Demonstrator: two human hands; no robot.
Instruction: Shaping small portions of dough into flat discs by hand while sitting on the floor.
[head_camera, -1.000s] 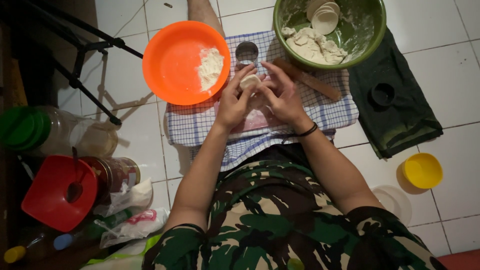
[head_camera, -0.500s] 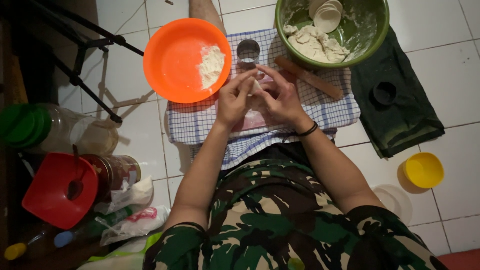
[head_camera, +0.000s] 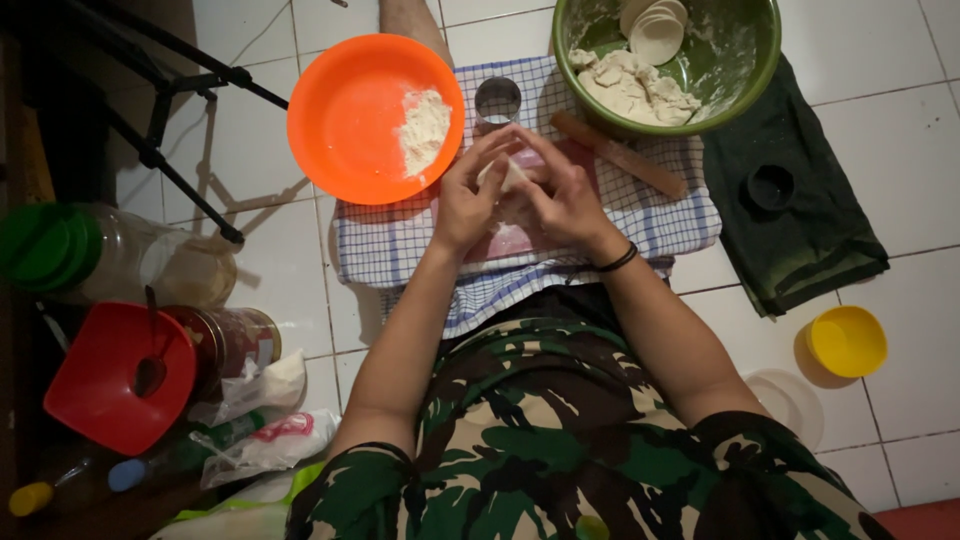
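Note:
My left hand (head_camera: 468, 200) and my right hand (head_camera: 562, 195) meet over a blue-and-white checked cloth (head_camera: 660, 215), both closed around a small pale piece of dough (head_camera: 504, 176). Under them lies a pinkish board (head_camera: 515, 243). Just beyond the fingers stands a round metal cutter (head_camera: 497, 100). A wooden rolling pin (head_camera: 620, 155) lies on the cloth to the right. An orange bowl (head_camera: 345, 125) with a heap of flour (head_camera: 424, 128) sits to the left. A green bowl (head_camera: 740, 60) at the top right holds dough (head_camera: 630, 88) and cut round discs (head_camera: 658, 35).
A dark green cloth (head_camera: 800, 230) with a black lid lies at the right, a yellow cup (head_camera: 846, 340) and a clear lid below it. At the left are a tripod (head_camera: 160, 150), a green-lidded jar (head_camera: 60, 250), a red scoop (head_camera: 95, 385) and plastic bags.
My hands have kept working the dough piece, fingers shifting slightly around it. The view has moved a little; the objects stay where they were.

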